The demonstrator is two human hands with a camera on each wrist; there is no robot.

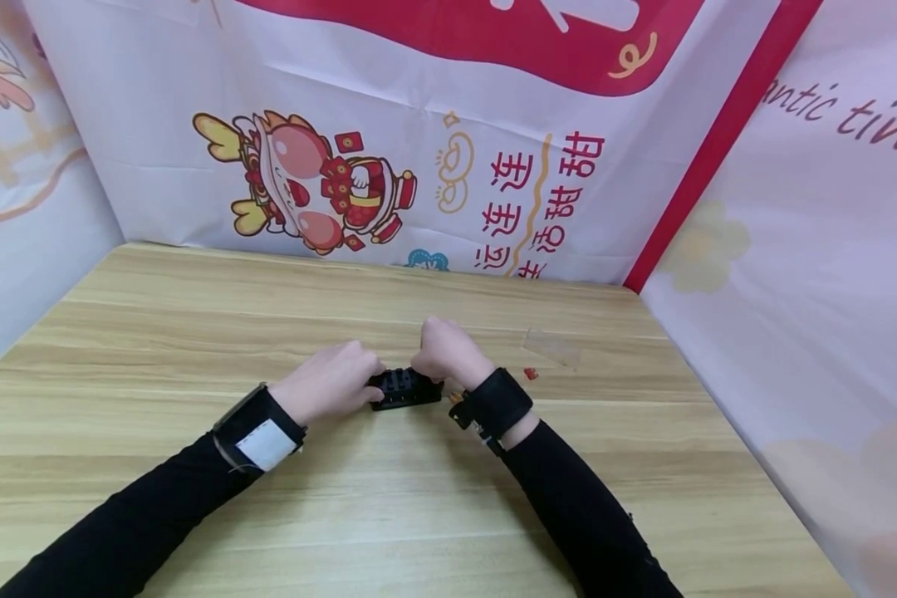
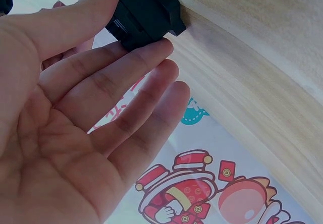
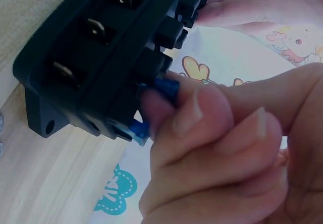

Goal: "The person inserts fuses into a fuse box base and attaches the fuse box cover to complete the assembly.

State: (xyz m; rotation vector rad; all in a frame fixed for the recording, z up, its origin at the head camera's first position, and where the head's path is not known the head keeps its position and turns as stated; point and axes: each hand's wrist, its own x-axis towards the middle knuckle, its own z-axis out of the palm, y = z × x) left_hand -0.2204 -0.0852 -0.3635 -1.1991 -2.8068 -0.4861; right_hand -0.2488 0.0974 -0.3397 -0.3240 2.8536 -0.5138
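A black fuse block (image 1: 406, 389) with flat metal terminals stands between both hands over the middle of the table. My left hand (image 1: 336, 379) holds its left end, thumb on one side and fingertips on the other; the left wrist view shows the block's end (image 2: 144, 17) in that pinch. At the opposite end, my right hand (image 1: 452, 353) has its fingers curled close against the slots. In the right wrist view, the right thumb and forefinger pinch a small blue blade fuse (image 3: 166, 88) at the block's edge, partly hidden by a fingertip.
A small red piece (image 1: 531, 374) lies on the wooden table (image 1: 329, 515) right of my right hand, near a clear plastic bag (image 1: 553, 347). Small orange bits (image 1: 456, 397) show beside the right wristband. Printed cloth (image 1: 448, 166) hangs behind the table and along its sides.
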